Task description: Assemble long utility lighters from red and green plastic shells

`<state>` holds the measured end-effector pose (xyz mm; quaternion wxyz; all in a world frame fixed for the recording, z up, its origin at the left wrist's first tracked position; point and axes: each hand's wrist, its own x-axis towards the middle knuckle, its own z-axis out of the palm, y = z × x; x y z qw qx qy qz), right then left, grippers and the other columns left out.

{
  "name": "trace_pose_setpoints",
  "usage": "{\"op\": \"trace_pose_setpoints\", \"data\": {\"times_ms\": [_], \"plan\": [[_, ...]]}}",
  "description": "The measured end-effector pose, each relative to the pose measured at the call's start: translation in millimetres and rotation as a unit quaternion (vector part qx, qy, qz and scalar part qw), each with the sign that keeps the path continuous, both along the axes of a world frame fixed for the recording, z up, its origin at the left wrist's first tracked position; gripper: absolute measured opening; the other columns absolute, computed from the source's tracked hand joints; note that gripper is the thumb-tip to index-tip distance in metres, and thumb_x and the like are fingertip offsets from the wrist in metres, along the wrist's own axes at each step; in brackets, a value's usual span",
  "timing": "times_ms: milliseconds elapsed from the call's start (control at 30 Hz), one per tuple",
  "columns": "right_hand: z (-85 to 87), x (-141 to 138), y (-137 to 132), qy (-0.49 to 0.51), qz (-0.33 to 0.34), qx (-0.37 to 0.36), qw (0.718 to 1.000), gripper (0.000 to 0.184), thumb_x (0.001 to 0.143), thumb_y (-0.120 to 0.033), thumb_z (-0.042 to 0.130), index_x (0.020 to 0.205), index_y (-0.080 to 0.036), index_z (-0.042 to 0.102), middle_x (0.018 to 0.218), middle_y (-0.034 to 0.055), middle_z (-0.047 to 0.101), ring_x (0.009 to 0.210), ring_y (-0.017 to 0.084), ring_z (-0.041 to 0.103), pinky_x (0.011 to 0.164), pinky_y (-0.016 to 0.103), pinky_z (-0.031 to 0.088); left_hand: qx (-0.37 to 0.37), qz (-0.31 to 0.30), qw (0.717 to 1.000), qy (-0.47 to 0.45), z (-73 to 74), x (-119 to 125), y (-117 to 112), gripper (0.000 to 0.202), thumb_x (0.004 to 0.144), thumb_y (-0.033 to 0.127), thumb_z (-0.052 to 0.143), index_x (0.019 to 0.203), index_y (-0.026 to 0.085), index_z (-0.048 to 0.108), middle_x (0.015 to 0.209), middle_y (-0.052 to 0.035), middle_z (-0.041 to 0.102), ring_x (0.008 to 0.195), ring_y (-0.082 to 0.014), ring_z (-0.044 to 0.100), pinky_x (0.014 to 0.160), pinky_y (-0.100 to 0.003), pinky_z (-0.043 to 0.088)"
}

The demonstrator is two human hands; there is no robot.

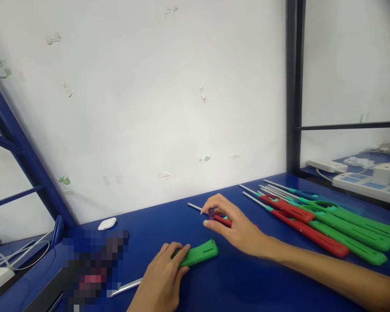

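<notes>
My left hand (164,277) is closed over a green long-nosed lighter (199,253) lying on the blue bench (234,281); its metal nozzle (125,287) sticks out to the left. My right hand (235,225) pinches a small purple part (211,213) with a thin wire hanging down toward the green handle. Under the right palm lies a red lighter (223,221) with its metal tip (194,206) pointing left.
A row of several red and green lighters (318,219) lies at the right. White power strips (367,182) sit on the neighbouring bench behind a black post (293,86). A small white object (107,223) rests by the wall. A blurred patch (91,268) is at lower left.
</notes>
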<state>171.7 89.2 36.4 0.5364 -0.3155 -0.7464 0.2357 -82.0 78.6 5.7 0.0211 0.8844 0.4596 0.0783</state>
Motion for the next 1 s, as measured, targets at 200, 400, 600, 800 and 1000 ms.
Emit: {"op": "trace_pose_setpoints", "data": {"times_ms": [200, 400, 600, 800, 1000], "plan": [[-2.2, -0.5, 1.6, 0.017, 0.031, -0.020, 0.999, 0.025, 0.105, -0.024, 0.047, 0.127, -0.030, 0.060, 0.112, 0.0024, 0.066, 0.103, 0.016, 0.063, 0.095, 0.031, 0.048, 0.003, 0.002, 1.000, 0.008, 0.8, 1.3, 0.8, 0.048, 0.101, 0.016, 0.039, 0.147, 0.022, 0.054, 0.139, -0.0117, 0.059, 0.127, -0.0306, 0.058, 0.113, -0.052, 0.046], [-2.8, -0.2, 0.8, 0.019, -0.010, 0.001, 1.000, 0.007, 0.096, -0.028, 0.066, 0.104, -0.027, 0.065, 0.109, 0.0016, 0.063, 0.095, 0.016, 0.062, 0.089, 0.030, 0.050, 0.004, 0.004, 1.000, 0.018, 1.8, 2.2, -0.2, 0.049, 0.101, 0.015, 0.039, 0.147, 0.022, 0.053, 0.140, -0.0113, 0.059, 0.128, -0.0305, 0.058, 0.113, -0.051, 0.046], [-0.2, 0.2, 0.8, 0.003, 0.014, -0.016, 1.000, 0.023, 0.100, -0.025, 0.058, 0.122, -0.030, 0.062, 0.117, 0.0023, 0.065, 0.106, 0.017, 0.062, 0.097, 0.032, 0.048, 0.010, 0.001, 1.000, 0.007, 1.3, 1.1, 0.3, 0.049, 0.101, 0.016, 0.039, 0.147, 0.023, 0.054, 0.138, -0.0110, 0.061, 0.126, -0.0297, 0.060, 0.112, -0.050, 0.048], [1.6, -0.5, -0.1, 0.022, 0.018, -0.024, 0.999, 0.022, 0.102, -0.026, 0.055, 0.122, -0.030, 0.064, 0.111, 0.0023, 0.066, 0.100, 0.016, 0.063, 0.092, 0.032, 0.050, 0.008, 0.003, 1.000, 0.000, -1.1, 0.4, 1.9, 0.049, 0.100, 0.017, 0.040, 0.147, 0.023, 0.055, 0.139, -0.0114, 0.060, 0.127, -0.0312, 0.059, 0.112, -0.052, 0.047], [0.8, 0.1, -0.1, 0.009, -0.007, -0.017, 1.000, 0.017, 0.096, -0.028, 0.066, 0.113, -0.028, 0.066, 0.115, 0.0029, 0.063, 0.100, 0.017, 0.062, 0.094, 0.033, 0.050, 0.021, -0.002, 1.000, -0.017, -2.6, -0.8, 3.0, 0.049, 0.099, 0.015, 0.042, 0.145, 0.024, 0.056, 0.136, -0.0105, 0.063, 0.123, -0.0292, 0.061, 0.109, -0.049, 0.050]]}}
